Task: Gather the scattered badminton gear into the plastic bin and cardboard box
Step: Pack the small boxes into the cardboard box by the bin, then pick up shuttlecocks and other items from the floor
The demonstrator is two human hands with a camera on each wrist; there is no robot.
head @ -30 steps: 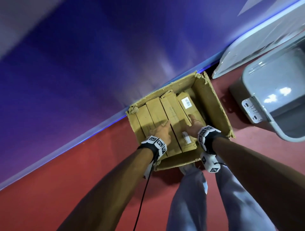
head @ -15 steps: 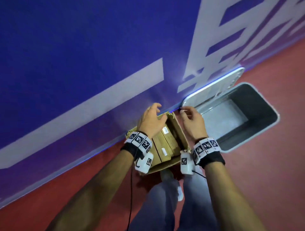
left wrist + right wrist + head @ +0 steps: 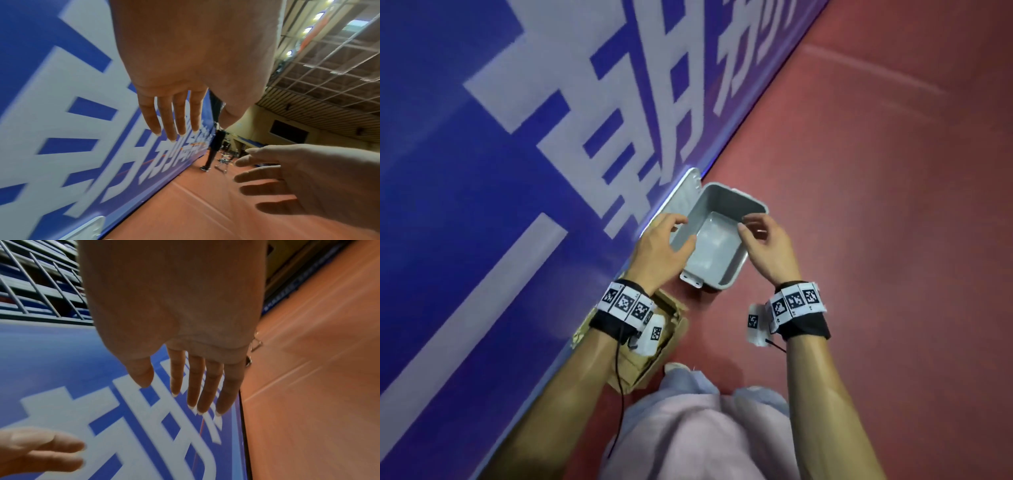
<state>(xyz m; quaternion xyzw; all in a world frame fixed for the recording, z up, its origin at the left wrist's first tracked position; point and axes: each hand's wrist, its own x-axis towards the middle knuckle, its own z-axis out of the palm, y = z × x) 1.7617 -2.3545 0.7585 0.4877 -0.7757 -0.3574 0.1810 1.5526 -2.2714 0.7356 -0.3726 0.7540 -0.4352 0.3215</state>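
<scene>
Hovering above the floor, both hands hold nothing, fingers loosely spread. The left hand (image 3: pixel 659 246) and right hand (image 3: pixel 770 245) flank the plastic bin (image 3: pixel 717 240) below, its long axis running away along the wall; the cardboard box (image 3: pixel 654 346) sits under the left wrist.

The left forearm hides most of the cardboard box (image 3: pixel 669 320); the distant person (image 3: pixel 213 146) is too small to make out.
</scene>
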